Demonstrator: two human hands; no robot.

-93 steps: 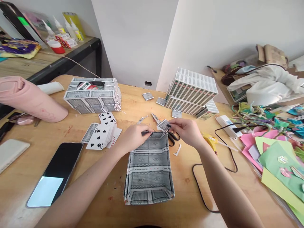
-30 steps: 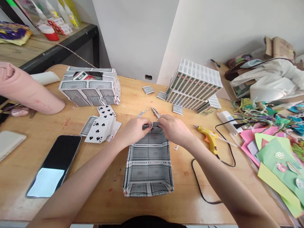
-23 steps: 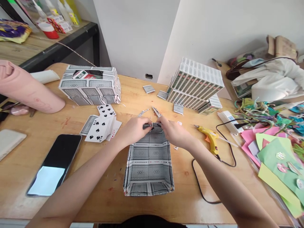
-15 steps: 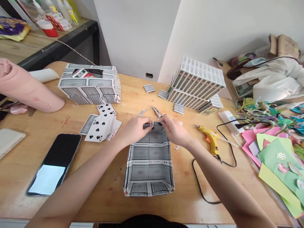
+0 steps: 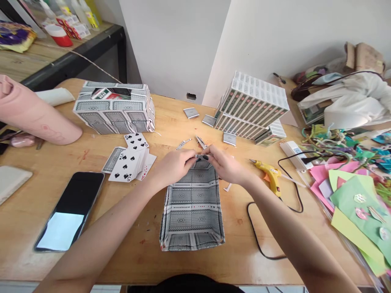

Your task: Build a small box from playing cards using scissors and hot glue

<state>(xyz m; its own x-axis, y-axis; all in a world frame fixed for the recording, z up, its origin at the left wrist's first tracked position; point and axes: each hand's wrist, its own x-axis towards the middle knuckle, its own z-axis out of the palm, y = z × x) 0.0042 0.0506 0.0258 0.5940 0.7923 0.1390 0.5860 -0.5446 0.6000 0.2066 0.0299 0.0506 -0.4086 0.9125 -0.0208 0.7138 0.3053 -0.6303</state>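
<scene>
An open-topped box made of playing cards [image 5: 191,203] sits on the wooden table in front of me, its inside showing patterned card backs. At its far rim, my left hand [image 5: 175,166] pinches the edge near the left corner. My right hand [image 5: 224,163] grips the same far edge from the right, thumb on the inside. Just beyond the hands lie scissors [image 5: 200,142], partly hidden. Loose playing cards [image 5: 125,165], a five of spades on top, are spread left of my left hand. A yellow glue gun [image 5: 270,175] rests to the right.
A finished-looking card box [image 5: 113,106] stands back left, and stacked card packs [image 5: 253,106] back right. A phone [image 5: 70,211] lies at left, near a pink cylinder [image 5: 39,114]. Coloured paper [image 5: 354,207] and a power strip [image 5: 295,154] are on the right, with a black cord [image 5: 255,232] looping nearby.
Both hands stay at the far rim. The left fingers have shifted their hold, and both thumbs now press closer together along the edge. The box has barely moved.
</scene>
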